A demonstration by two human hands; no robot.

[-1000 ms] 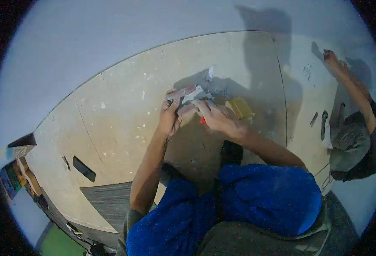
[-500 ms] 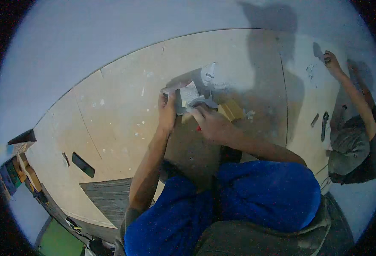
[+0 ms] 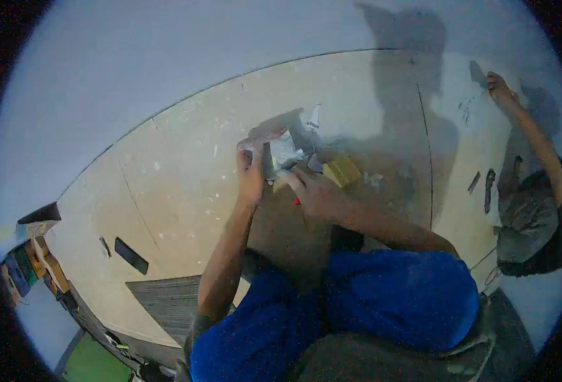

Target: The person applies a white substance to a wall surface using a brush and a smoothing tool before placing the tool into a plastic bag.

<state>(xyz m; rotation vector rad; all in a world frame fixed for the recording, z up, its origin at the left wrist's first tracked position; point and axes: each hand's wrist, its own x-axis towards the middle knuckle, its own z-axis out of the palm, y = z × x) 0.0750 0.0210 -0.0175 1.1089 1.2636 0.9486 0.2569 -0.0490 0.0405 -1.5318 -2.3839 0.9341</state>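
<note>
My left hand [image 3: 250, 172] is closed round the left side of a white, speckled, block-like piece [image 3: 283, 150], held above the pale board. My right hand [image 3: 316, 194] is closed too, its fingertips at the lower edge of that piece. From behind the right fingers a grey flat piece [image 3: 315, 163] sticks out, and a small red bit [image 3: 297, 200] shows under the hand; the grip itself is mostly hidden. Right beside it lies a yellow block [image 3: 341, 170]. White crumbly stuff [image 3: 311, 118] is heaped just beyond the piece.
A dark flat slab [image 3: 131, 255] and a grey ridged sheet [image 3: 166, 302] lie on the left. Cardboard boxes [image 3: 50, 261] stand at the far left. On the right, another person's hand [image 3: 503, 89] holds a grey flat tool [image 3: 478, 74] by a dark slim object [image 3: 489, 191].
My right hand has shifted slightly down the white piece, and the grey flat piece has moved off its face. The whole view has tilted a little. The other person's hand has moved slightly.
</note>
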